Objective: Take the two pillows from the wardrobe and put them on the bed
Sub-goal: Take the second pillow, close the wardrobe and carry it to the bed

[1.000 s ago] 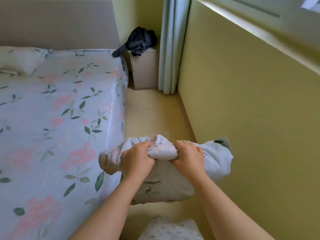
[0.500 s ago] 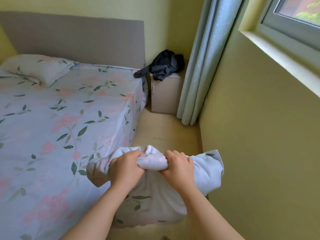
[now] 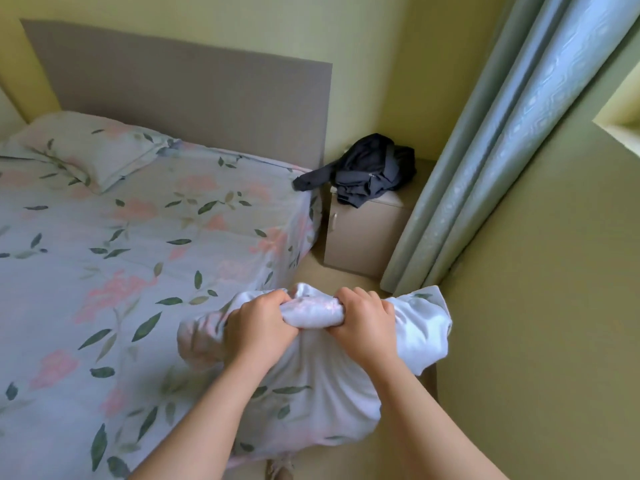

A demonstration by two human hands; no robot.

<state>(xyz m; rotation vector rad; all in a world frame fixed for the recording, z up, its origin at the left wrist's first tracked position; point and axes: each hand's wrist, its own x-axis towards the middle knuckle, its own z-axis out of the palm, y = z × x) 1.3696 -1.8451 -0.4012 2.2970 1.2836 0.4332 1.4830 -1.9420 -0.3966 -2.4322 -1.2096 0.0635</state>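
A floral pillow (image 3: 311,393) hangs in front of me over the floor strip beside the bed, bunched along its top edge. My left hand (image 3: 258,327) and my right hand (image 3: 365,323) grip that bunched edge side by side, both closed on the fabric. The bed (image 3: 121,271), covered in a floral sheet, lies to my left. Another floral pillow (image 3: 86,147) rests flat at the bed's head on the far left, against the grey headboard (image 3: 194,95).
A beige nightstand (image 3: 363,237) stands past the bed's corner with a dark garment (image 3: 367,171) piled on it. A pale curtain (image 3: 491,140) hangs at right beside the yellow-green wall (image 3: 554,306). The floor strip between bed and wall is narrow.
The view has lifted and closed in on the head of the bed; the nightstand and the far pillow look nearer. Both hands keep the same grip on the pillow.
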